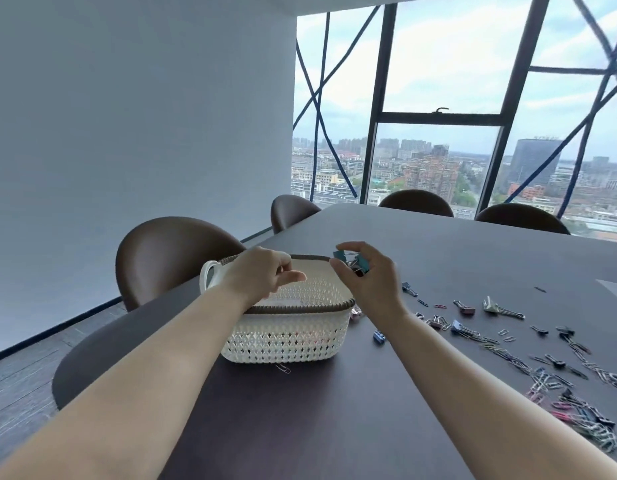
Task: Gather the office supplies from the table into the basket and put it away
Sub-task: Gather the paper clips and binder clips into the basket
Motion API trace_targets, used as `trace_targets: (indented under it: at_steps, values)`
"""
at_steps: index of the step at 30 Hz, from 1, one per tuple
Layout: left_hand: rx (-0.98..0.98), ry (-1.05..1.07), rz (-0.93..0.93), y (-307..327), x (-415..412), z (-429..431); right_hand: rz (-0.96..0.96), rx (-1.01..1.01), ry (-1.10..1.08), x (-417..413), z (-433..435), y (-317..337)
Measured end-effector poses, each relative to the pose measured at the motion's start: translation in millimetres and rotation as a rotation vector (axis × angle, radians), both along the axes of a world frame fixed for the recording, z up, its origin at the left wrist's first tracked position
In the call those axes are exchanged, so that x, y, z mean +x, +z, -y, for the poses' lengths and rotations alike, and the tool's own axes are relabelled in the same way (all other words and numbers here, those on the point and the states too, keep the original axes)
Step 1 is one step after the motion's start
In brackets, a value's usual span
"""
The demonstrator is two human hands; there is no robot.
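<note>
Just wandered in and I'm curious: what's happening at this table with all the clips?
A person is tidying clips into a white woven basket on the dark table. The right hand holds teal binder clips at the basket's rim, while the left hand hovers over the opening. Many paper clips and binder clips lie scattered to the right, not yet gathered.

A white lattice basket (286,336) with a brown rim and a side handle stands upright on the dark counter (335,410), teal binder clips (352,259) held above its right rim, more binder clips and paper clips (556,372) scattered right of the basket.
</note>
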State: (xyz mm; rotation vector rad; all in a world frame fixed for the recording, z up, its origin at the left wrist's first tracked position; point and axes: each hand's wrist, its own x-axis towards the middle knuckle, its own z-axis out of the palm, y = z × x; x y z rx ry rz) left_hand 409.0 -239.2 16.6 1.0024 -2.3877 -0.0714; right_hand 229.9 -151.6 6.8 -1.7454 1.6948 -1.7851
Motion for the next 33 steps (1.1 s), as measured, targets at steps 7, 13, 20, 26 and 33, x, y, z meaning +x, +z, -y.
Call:
trace_targets:
  at_steps: [7,13,20,26,33]
  values:
    - [0.12,-0.029,-0.013,0.4,18.3,2.5,0.004,0.005,0.054,13.2,8.3,5.3]
    - [0.015,0.051,-0.127,-12.3,45.4,-6.0,-0.063,0.022,0.068,24.5,27.9,8.5]
    - [-0.397,0.047,0.04,-48.3,61.4,-26.0,-0.335,0.309,0.047,36.1,55.9,12.8]
    - [-0.452,0.054,0.05,-52.8,59.1,-15.5,-0.418,0.428,0.136,35.0,50.6,10.3]
    - [-0.475,0.098,0.062,-52.6,55.8,-14.7,-0.607,0.441,0.052,29.9,35.5,5.2]
